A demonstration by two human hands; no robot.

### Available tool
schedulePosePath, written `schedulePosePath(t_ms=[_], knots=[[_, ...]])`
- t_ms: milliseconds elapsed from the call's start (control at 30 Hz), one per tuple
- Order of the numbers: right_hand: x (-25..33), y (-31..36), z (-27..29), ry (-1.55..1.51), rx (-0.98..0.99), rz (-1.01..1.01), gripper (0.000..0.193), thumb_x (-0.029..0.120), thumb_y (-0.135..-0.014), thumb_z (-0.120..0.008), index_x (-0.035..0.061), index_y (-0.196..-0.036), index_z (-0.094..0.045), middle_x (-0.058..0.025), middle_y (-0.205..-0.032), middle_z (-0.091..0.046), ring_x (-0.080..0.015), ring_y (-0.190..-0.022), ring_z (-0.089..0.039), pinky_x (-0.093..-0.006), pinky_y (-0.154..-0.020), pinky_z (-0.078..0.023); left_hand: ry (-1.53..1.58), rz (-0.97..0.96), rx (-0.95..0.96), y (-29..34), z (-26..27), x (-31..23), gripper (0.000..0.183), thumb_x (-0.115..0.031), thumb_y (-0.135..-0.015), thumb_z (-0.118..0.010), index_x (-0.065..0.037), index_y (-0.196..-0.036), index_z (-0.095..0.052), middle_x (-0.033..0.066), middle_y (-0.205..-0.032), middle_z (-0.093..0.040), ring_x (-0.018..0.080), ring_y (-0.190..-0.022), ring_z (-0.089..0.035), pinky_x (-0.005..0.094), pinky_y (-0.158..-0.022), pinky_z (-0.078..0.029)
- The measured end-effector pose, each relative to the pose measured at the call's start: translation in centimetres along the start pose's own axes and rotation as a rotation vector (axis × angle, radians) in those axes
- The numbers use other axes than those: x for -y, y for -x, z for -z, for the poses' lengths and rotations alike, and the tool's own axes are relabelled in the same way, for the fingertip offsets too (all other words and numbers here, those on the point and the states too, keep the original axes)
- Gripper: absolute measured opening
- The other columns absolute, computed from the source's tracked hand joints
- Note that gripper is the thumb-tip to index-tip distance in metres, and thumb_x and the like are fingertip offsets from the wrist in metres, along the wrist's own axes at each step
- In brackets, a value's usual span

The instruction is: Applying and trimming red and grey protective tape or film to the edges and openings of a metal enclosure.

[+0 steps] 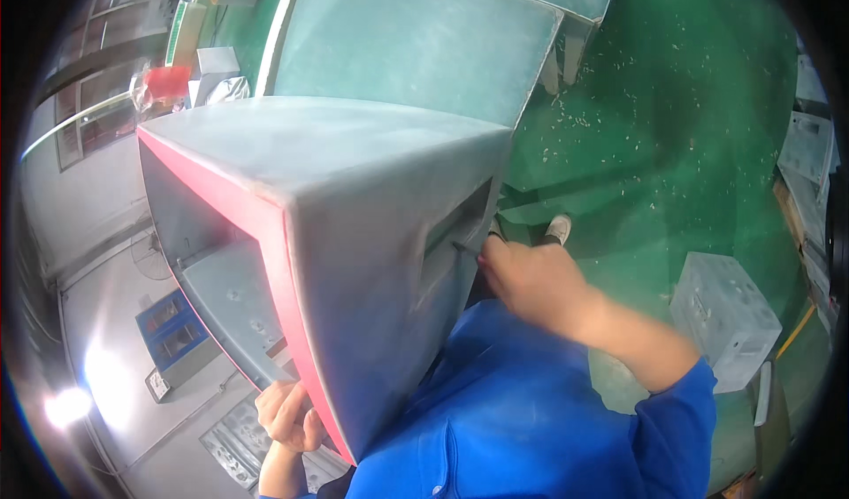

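A large grey box-shaped housing [354, 234] with a pink front rim [283, 260] fills the middle, tilted, its hollow front facing left. Around the lower part of that rim my left hand [287, 415] is closed, fingers curled over the edge. A rectangular cutout [457, 220] opens in the side nearer my body. My right hand [539, 282] is closed on a thin dark rod-like tool [464, 249], whose tip lies at the lower edge of the cutout. The tool's exact kind is too small to tell, and its rear part is hidden in my fist.
Behind the housing stands a pale green-grey table [407, 44]. A grey box [730, 313] sits on the green floor [637, 145] at the right, with more grey panels [805, 141] along the far right. A blue-framed cabinet [177, 331] and a bright lamp [68, 406] are at the left.
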State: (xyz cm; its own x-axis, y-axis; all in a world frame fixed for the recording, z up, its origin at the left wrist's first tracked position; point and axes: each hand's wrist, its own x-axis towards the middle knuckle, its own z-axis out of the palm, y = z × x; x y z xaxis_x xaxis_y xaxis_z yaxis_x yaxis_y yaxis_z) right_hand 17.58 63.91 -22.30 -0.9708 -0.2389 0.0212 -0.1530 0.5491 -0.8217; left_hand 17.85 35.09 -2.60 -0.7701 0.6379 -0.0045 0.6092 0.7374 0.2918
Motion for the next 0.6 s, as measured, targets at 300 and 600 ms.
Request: schedulePosePath(t_ms=[300, 600], knots=[[-0.6, -0.2, -1.0, 0.022, 0.011, -0.068, 0.014, 0.014, -0.086, -0.048, 0.0007, -0.082, -0.045, -0.0151, -0.055, -0.056, -0.0299, -0.046, -0.058, -0.0385, -0.041, -0.045, -0.031, -0.010, 0.008, -0.2, 0.2, -0.1, 0.032, -0.017, -0.071, -0.055, 0.008, -0.090, -0.062, 0.0107, -0.063, -0.060, 0.0199, -0.046, -0.051, 0.0281, -0.045, -0.037], [0.1, -0.5, 1.3, -0.435, -0.053, -0.205, 0.011, 0.013, -0.087, -0.050, 0.0028, -0.090, -0.049, -0.0180, -0.087, -0.059, -0.0336, -0.074, -0.059, -0.0422, -0.061, -0.045, -0.032, 0.005, 0.008, -0.1, 0.4, -0.4, 0.034, -0.018, -0.071, -0.056, 0.007, -0.094, -0.062, 0.0099, -0.063, -0.059, 0.0183, -0.048, -0.050, 0.0275, -0.046, -0.037]])
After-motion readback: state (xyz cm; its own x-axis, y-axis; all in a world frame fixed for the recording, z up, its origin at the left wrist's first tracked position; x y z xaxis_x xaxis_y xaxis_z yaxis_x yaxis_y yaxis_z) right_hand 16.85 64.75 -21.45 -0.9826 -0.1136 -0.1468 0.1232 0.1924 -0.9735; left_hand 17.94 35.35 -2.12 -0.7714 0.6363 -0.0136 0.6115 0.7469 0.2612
